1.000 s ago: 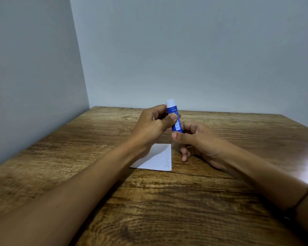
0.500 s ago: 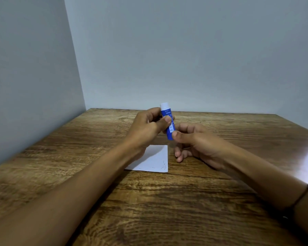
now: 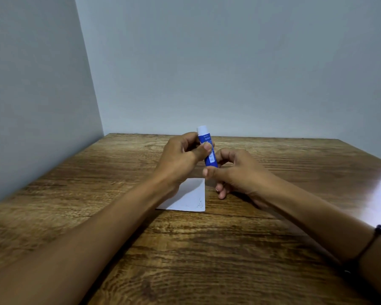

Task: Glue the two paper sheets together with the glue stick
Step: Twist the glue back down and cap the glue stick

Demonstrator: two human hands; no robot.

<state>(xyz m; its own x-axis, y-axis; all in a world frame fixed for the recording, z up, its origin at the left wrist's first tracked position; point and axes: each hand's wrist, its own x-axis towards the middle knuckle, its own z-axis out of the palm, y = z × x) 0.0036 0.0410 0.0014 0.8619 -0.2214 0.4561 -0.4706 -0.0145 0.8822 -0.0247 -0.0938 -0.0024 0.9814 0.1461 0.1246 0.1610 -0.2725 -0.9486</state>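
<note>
Change since a second ago: we have barely moved; both hands hold the glue stick at centre frame as before, and only our head has shifted a little.
Left hand: our left hand wraps the upper barrel, thumb pressed across the blue label, fingers curled behind it.
Right hand: our right hand pinches the bottom end between thumb and forefinger, the other fingers loosely curled just above the table.
Glue stick: nearly upright, leaning slightly toward upper left, white end up; which end carries the cap we cannot tell.
Paper: one white sheet lies flat below the hands, partly hidden by the left wrist; a second sheet is not clearly visible.
Step in hand: we judge we are opening the stick or turning its base.
How to do it well: we should steady the barrel with the left, twist only with the right, raise little glue, and stay over the sheet.
Risk: squeezing hard may make the stick slip.
</note>
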